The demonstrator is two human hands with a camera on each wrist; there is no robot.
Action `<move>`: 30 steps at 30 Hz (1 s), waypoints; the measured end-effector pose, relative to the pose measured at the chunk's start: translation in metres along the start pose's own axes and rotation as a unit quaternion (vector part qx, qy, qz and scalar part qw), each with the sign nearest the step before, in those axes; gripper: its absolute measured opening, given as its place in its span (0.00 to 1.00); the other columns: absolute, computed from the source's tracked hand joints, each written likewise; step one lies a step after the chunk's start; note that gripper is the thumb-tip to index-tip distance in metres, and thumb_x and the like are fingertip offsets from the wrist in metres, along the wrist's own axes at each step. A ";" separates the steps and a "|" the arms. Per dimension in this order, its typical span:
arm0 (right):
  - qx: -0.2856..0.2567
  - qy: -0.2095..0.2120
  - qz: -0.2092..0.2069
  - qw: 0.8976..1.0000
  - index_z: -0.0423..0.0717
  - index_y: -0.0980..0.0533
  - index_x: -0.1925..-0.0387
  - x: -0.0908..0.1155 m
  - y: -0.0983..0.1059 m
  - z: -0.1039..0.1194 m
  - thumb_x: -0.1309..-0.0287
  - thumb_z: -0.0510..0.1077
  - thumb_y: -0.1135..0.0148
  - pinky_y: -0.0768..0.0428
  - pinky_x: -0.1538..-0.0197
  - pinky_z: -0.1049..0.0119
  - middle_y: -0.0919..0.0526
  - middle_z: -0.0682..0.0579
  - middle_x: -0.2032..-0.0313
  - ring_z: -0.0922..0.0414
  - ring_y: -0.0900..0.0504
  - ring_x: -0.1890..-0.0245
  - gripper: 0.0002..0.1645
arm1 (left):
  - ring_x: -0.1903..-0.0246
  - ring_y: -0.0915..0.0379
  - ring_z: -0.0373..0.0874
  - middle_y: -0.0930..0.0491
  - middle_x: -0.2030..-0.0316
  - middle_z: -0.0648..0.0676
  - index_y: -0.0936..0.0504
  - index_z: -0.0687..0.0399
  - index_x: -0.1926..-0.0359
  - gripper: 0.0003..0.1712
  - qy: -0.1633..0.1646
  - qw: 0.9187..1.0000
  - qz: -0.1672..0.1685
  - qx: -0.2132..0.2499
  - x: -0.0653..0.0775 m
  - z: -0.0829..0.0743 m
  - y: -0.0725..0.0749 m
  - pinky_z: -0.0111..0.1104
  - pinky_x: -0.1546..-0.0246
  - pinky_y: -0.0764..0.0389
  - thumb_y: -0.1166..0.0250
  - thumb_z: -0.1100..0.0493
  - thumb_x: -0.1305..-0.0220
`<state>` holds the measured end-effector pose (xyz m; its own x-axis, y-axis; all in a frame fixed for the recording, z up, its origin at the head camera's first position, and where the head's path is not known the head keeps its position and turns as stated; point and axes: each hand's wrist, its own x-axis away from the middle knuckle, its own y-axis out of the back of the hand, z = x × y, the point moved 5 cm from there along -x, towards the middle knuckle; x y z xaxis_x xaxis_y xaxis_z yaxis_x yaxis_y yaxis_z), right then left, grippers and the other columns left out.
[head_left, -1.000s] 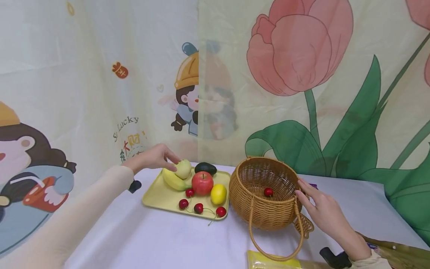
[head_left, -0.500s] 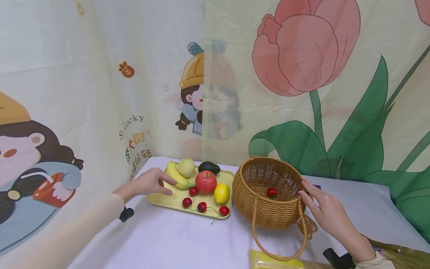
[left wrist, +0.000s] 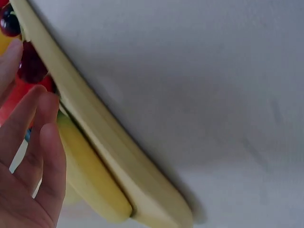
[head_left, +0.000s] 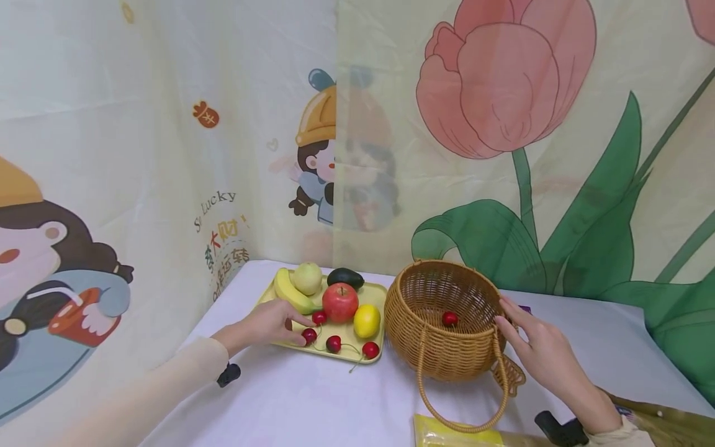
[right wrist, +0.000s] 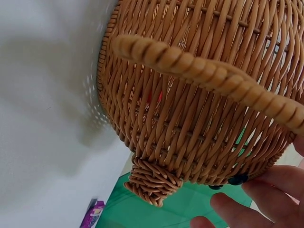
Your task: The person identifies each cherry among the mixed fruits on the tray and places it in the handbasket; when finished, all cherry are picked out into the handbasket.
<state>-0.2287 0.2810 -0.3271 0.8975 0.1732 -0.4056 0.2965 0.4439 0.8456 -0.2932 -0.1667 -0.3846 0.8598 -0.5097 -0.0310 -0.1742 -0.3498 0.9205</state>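
Note:
My left hand [head_left: 276, 323] reaches over the front left of a yellow tray [head_left: 268, 297]. Its thumb and fingertips stand on either side of a dark red cherry [head_left: 309, 336]; the left wrist view shows this cherry [left wrist: 32, 64] between them, with no firm pinch visible. Three more cherries lie on the tray beside a banana [head_left: 292, 293], a pale round fruit [head_left: 307, 279], a red apple [head_left: 340, 302], a lemon [head_left: 367, 321] and an avocado [head_left: 345, 277]. My right hand [head_left: 544, 351] touches the right rim of a wicker basket [head_left: 441, 354], fingers fairly straight. One cherry [head_left: 449, 318] lies inside.
The basket's handle [head_left: 463, 428] hangs down in front of it, above a yellow packet [head_left: 458, 431]. A purple item [right wrist: 92, 213] lies behind the basket. Printed curtains close off the back and left of the white table [head_left: 313, 403].
My left hand has left the pale round fruit and come forward and right to the front cherry. The right hand stays at the basket rim. The fruit has not moved.

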 end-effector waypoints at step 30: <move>-0.001 -0.018 0.012 1.000 0.40 0.40 0.32 0.000 -0.002 -0.002 0.29 0.58 0.58 0.30 0.46 0.35 0.34 0.37 0.35 0.33 0.30 0.41 0.35 | 0.77 0.33 0.35 0.16 0.68 0.39 0.15 0.38 0.52 0.19 -0.005 1.000 -0.010 0.011 0.000 -0.002 -0.010 0.26 0.77 0.33 0.29 0.49 0.48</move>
<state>-0.2300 0.2813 -0.3296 0.9158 0.1514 -0.3721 0.2742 0.4414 0.8544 -0.2905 -0.1621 -0.3927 0.8585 -0.5101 -0.0530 -0.1675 -0.3766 0.9111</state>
